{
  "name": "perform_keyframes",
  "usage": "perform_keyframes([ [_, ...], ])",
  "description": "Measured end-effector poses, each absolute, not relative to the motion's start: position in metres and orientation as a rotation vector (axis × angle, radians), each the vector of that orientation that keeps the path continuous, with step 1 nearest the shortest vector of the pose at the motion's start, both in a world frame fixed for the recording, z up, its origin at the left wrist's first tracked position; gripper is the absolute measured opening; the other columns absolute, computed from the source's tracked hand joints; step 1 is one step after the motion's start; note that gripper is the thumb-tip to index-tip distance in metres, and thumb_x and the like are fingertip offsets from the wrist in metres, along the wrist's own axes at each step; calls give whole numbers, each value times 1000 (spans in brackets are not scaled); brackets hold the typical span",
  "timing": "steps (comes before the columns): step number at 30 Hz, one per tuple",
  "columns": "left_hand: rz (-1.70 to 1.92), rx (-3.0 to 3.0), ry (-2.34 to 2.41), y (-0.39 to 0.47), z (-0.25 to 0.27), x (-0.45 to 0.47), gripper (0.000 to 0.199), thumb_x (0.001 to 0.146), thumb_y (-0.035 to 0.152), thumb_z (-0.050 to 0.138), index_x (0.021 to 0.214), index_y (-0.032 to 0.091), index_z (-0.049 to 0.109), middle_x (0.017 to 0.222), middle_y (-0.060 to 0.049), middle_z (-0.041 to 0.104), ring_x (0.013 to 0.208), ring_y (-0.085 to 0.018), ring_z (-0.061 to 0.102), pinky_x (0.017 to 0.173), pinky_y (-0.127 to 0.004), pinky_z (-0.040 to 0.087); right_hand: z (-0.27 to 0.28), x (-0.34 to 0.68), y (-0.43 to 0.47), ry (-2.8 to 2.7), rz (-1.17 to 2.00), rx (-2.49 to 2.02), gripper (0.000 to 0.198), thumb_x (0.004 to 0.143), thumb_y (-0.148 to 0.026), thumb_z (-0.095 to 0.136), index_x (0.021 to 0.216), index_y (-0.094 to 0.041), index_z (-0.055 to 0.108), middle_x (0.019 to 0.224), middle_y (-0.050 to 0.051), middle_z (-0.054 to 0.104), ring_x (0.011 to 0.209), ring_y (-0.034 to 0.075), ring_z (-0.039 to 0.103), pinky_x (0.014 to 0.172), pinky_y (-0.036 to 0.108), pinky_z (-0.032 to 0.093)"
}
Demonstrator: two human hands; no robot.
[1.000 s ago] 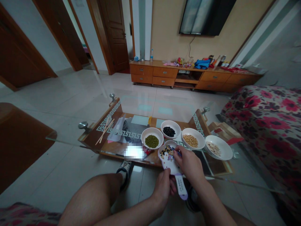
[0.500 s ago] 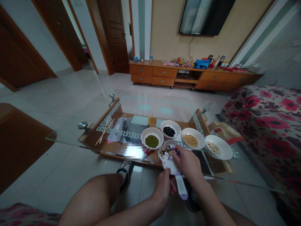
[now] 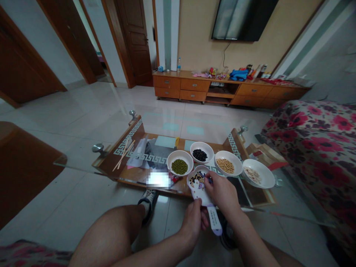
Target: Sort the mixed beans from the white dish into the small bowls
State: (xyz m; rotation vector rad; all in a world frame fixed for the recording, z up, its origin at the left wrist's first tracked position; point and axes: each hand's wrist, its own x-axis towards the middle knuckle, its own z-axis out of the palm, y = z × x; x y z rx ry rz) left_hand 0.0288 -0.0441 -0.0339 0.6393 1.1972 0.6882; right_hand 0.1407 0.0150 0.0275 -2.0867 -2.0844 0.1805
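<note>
My left hand (image 3: pixel 192 221) is closed on the lower edge of a white hand fan (image 3: pixel 202 197) with a purple rim and a printed handle. Mixed beans (image 3: pixel 198 178), black and pale, lie on the fan's far part. In my right hand (image 3: pixel 222 191) is a thin dark-blue tool (image 3: pixel 208 178), mostly covered by the fingers; its tip reaches in among these beans. Around the fan stand white bowls: one of green beans (image 3: pixel 179 167), one of black beans (image 3: pixel 199 155), one of yellow soybeans (image 3: pixel 225 165), and one of pale flat pieces (image 3: pixel 252 175).
The bowls stand on a glass-topped table (image 3: pixel 83 160) with a wooden shelf below. Chopsticks (image 3: pixel 124 155) lie at its left, papers (image 3: pixel 141 152) nearby, and a bright blurred rectangle (image 3: pixel 158 180) at the front. A paper bag (image 3: pixel 267 157) sits to the right, beside a flowered sofa (image 3: pixel 314 126).
Very little differs. Both hands keep their places on the fan and the tool; the tool's tip shifts slightly among the mixed beans.
</note>
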Motion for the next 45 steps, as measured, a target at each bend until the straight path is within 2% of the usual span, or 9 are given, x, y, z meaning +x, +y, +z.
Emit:
perform_keyframes([
  [13, 687, 626, 1188, -44, -32, 28, 62, 76, 74, 31, 66, 18, 56, 45, 0, 48, 42, -12, 41, 49, -27, 30, 29, 141, 15, -2035, 239, -2117, 19, 91, -34, 48, 91, -25, 65, 78, 2, 72, 71, 16, 67, 58, 25, 32],
  [23, 683, 627, 1200, -44, -36, 30, 57, 78, 69, 30, 66, 19, 54, 45, 0, 48, 41, -13, 41, 49, -27, 30, 38, 137, 10, -1903, 178, -2007, 27, 91, -40, 46, 95, -24, 68, 75, 2, 72, 66, 16, 66, 56, 25, 34],
  [32, 704, 615, 1165, -44, -43, 29, 56, 76, 70, 32, 65, 20, 52, 43, 0, 47, 40, -12, 41, 47, -26, 29, 40, 118, 13, -1943, 221, -1728, 26, 93, -35, 45, 101, -24, 67, 87, 4, 73, 77, 17, 66, 67, 25, 39],
  [39, 698, 614, 1180, -44, -43, 31, 57, 78, 69, 31, 65, 18, 54, 45, 0, 48, 41, -12, 41, 47, -26, 29, 36, 134, 12, -1869, 170, -1953, 26, 91, -40, 48, 99, -24, 67, 76, 2, 72, 67, 17, 65, 58, 25, 35],
  [45, 691, 637, 1193, -44, -39, 30, 60, 74, 72, 30, 64, 18, 55, 44, 0, 47, 40, -12, 40, 47, -27, 29, 35, 146, 10, -1944, 215, -2136, 22, 91, -37, 48, 94, -24, 66, 77, 2, 72, 70, 18, 67, 58, 26, 33],
])
